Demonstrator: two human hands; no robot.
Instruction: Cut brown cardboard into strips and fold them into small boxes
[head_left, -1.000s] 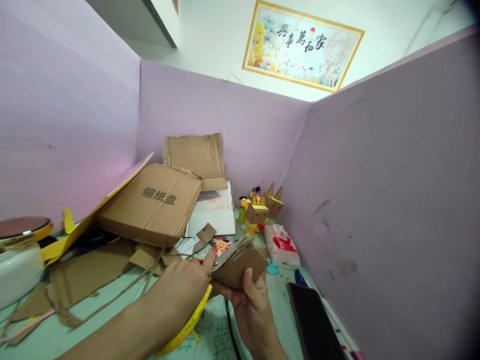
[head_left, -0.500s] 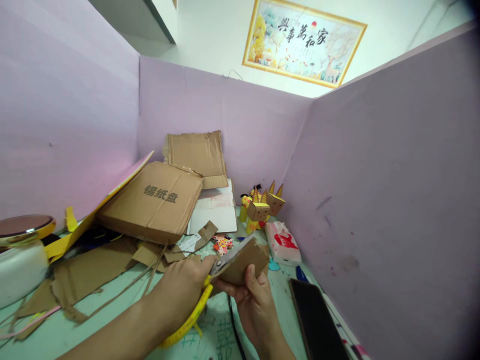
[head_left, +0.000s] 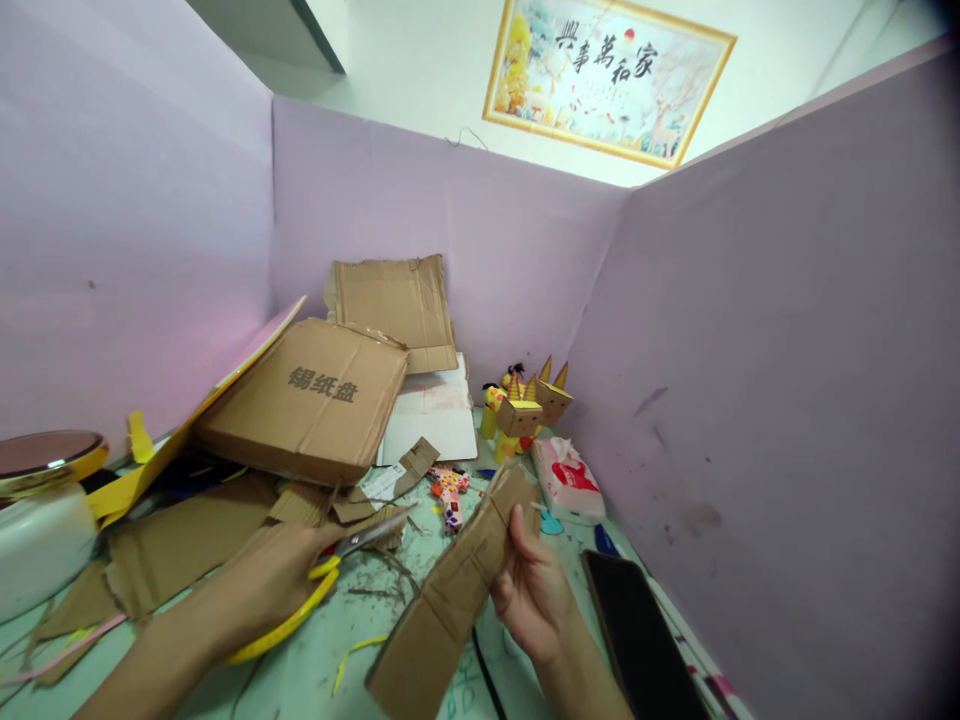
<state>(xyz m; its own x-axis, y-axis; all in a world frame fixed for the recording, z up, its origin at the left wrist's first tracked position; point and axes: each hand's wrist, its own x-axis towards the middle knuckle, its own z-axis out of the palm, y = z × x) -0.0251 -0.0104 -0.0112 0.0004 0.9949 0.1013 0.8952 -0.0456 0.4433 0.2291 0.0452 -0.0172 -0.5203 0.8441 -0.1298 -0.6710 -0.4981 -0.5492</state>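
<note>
My left hand (head_left: pixel 277 575) is closed around yellow-handled scissors (head_left: pixel 370 532), their blades pointing right above the table and apart from the cardboard. In my right hand (head_left: pixel 538 605) is a long brown cardboard strip (head_left: pixel 450 600), pinched along its upper right edge between thumb and fingers. The strip slants from lower left to upper right and has crease lines across it. A patterned, brightly coloured small piece (head_left: pixel 450 492) lies beyond it. Cardboard scraps (head_left: pixel 191 530) are strewn near my left forearm.
A flattened cardboard box (head_left: pixel 315 395) leans at the back left. Yellow cardboard-headed figures (head_left: pixel 519 415) and a tissue pack (head_left: pixel 568 480) stand at the back right. A dark phone (head_left: pixel 641 635) lies by my right forearm. A white jar (head_left: pixel 49 545) is far left. Lilac walls enclose the table.
My left hand and the scissors have moved left and down, away from the cardboard. My right hand has turned the cardboard so its long side shows.
</note>
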